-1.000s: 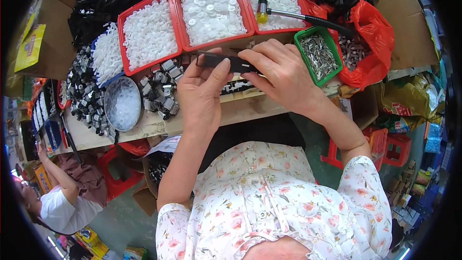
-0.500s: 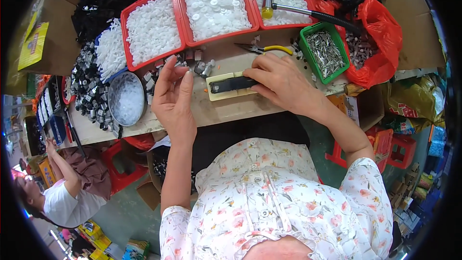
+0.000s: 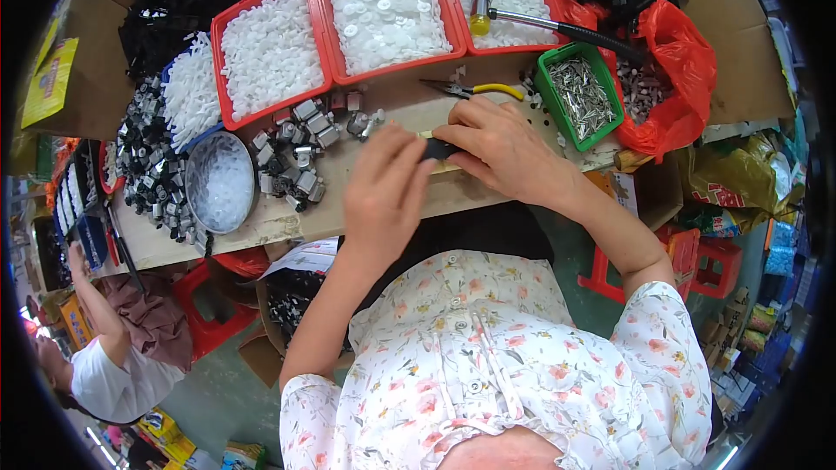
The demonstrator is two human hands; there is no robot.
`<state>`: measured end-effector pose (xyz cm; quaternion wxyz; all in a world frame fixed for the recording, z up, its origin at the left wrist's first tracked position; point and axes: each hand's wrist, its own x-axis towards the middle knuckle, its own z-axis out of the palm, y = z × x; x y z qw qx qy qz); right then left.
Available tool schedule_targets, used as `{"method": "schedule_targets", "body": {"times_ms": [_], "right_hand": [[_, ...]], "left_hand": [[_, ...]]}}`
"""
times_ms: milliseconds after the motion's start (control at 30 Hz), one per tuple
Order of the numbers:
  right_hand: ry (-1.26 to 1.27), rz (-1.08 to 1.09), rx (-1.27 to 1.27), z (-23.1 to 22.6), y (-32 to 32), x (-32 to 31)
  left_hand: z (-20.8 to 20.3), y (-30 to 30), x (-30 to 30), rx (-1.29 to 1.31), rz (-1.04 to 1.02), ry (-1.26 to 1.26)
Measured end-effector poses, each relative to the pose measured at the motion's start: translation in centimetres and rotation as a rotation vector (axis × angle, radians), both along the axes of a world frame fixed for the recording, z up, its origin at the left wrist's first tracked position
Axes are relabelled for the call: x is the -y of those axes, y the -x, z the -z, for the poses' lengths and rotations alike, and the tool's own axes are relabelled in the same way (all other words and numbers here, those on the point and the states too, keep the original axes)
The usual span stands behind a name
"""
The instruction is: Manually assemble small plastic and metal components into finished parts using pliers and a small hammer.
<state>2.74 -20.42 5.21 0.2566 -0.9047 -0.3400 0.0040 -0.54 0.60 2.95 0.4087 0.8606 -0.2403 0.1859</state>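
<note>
My right hand (image 3: pixel 507 144) is closed on the end of a dark, long plastic part (image 3: pixel 441 150). That part lies in a cream block-like holder (image 3: pixel 442 166) near the bench's front edge, and only slivers of the holder show between my hands. My left hand (image 3: pixel 383 191) is over the left end of the holder and part, its fingers smeared by motion; whether it grips anything is hidden. Just beyond the hands lie pliers (image 3: pixel 475 89) with a yellow handle. To the left are several small metal-and-black pieces (image 3: pixel 300 144) in a loose pile.
Red trays (image 3: pixel 329 17) of white plastic pieces stand at the back, a hammer (image 3: pixel 557 26) across the right one. A green tray (image 3: pixel 620 109) of metal pins and a red bag (image 3: pixel 684 78) are on the right. A round metal bowl (image 3: pixel 252 196) stands left. Another person (image 3: pixel 122 379) is at far left.
My left hand has swung right from beside the holder to over its left end, uncovering the metal-and-black pieces. My right hand keeps its hold on the dark part.
</note>
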Motion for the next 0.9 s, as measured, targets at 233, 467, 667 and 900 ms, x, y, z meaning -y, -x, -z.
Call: {"method": "schedule_targets", "body": {"times_ms": [233,467,667,900], "right_hand": [[-0.129,0.071,0.104,-1.1,-4.1,3.2],[0.431,0.365,0.444,0.0,-10.9,9.1],[0.254,0.294,0.478,-1.6,-10.4,9.4],[-0.09,0.266,0.27,-6.5,-0.4,6.8]], "left_hand": [[2.8,-0.4,0.9,0.215,0.077,-0.211],[3.7,-0.1,0.8,0.318,0.068,-0.336],[4.1,-0.2,0.9,0.364,0.061,-0.383],[3.8,-0.3,0.6,0.357,0.058,-0.397]]}}
